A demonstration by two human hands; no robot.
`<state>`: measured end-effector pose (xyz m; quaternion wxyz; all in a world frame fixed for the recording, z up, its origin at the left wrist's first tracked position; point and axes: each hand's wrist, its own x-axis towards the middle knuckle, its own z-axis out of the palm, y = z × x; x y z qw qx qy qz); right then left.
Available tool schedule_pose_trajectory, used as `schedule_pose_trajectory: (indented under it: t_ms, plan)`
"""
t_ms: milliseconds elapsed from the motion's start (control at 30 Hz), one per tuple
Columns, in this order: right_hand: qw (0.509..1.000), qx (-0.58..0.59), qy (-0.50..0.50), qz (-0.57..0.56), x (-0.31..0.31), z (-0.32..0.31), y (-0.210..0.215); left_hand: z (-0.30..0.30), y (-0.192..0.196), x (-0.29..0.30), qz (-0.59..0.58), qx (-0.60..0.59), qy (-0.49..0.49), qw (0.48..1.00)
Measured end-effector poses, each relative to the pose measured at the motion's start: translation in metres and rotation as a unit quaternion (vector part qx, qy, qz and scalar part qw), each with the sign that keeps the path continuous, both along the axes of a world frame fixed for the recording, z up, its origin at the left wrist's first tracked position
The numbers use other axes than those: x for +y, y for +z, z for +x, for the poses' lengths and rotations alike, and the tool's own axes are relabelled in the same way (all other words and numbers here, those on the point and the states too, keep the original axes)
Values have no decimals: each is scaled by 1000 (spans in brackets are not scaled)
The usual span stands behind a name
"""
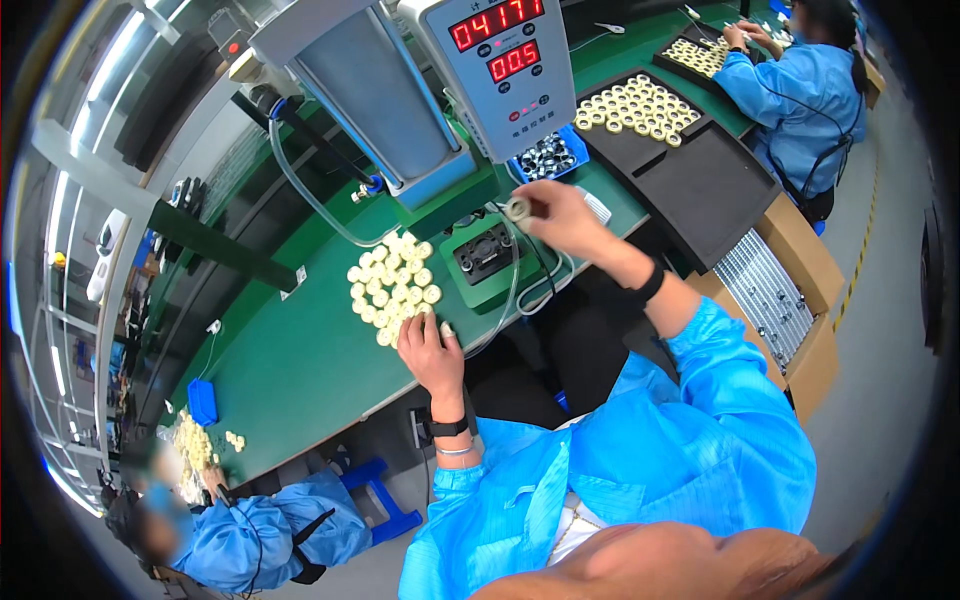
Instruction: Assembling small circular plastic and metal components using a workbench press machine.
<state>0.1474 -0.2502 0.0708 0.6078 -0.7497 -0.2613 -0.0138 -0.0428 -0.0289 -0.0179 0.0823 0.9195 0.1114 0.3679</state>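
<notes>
My right hand (565,220) is raised over the right side of the bench, closed on a cream ring-shaped part (517,209) pinched at the fingertips. Just left of it, the black fixture (484,254) sits on the green base of a press (385,95); I see no cream part on it. My left hand (432,358) rests at the near edge of a cluster of small cream round parts (390,283). Its thumb stands apart from the fingers, whose tips touch the nearest parts. Whether a part lies under those fingertips is hidden.
A control box (510,125) with red digits hangs beside the press. Behind my right hand are a blue bin (575,146) of metal rings and a black tray (700,190) with cream rings. An open carton (815,245) stands at right. Co-workers sit at far right and lower left.
</notes>
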Motion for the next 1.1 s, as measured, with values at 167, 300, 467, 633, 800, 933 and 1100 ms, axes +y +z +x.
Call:
schedule_pose_trajectory:
  t_ms: [167,300,467,633,800,933,1100]
  plan:
    - [997,-19,-30,-68,-80,35,40,-3,1,1,2,11,-1,1000]
    - [971,-94,-87,-204,-119,57,48,-4,-1,2,17,9,3,1000]
    - [938,-122,-99,-309,-138,105,33,-4,-3,3,19,14,6,1000]
    - [843,-228,-128,-470,-142,174,-15,-1,-3,3,8,20,-4,1000]
    - [819,-201,-132,-521,-124,199,-43,-3,-3,2,14,24,2,1000]
    - [857,-148,-150,-471,-125,221,-56,-2,-1,2,16,28,-1,999]
    - [869,-129,-215,-427,-123,229,-65,0,0,1,16,30,5,999]
